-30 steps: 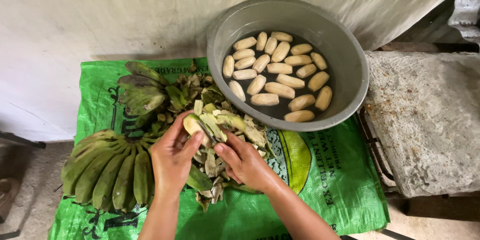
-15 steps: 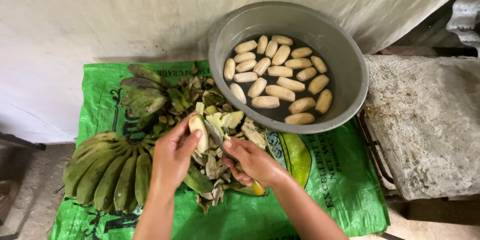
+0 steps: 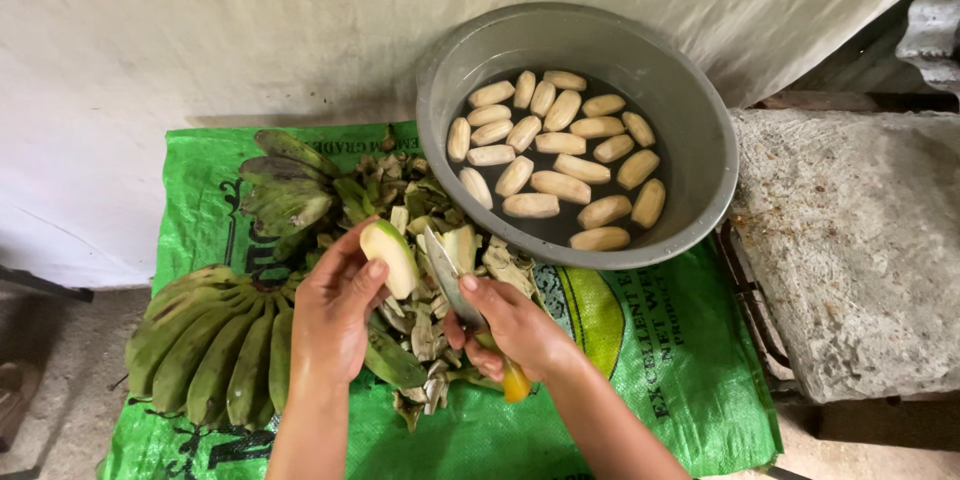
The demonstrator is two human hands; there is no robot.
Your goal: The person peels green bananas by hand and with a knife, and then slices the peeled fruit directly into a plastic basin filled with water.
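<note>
Gripping a half-peeled banana (image 3: 392, 256) in my left hand (image 3: 335, 315), my right hand (image 3: 515, 325) clasps a knife (image 3: 450, 280) just beside it.

Two bare forearms are coming into view from the near edge. No sleeves, gloves, rings, bracelets or watch are showing on either one. The left hand (image 3: 335, 315) is showing short, plain, unpainted nails on thumb and fingers. The right hand (image 3: 515, 325) is likewise bare, its nails trimmed short.
</note>
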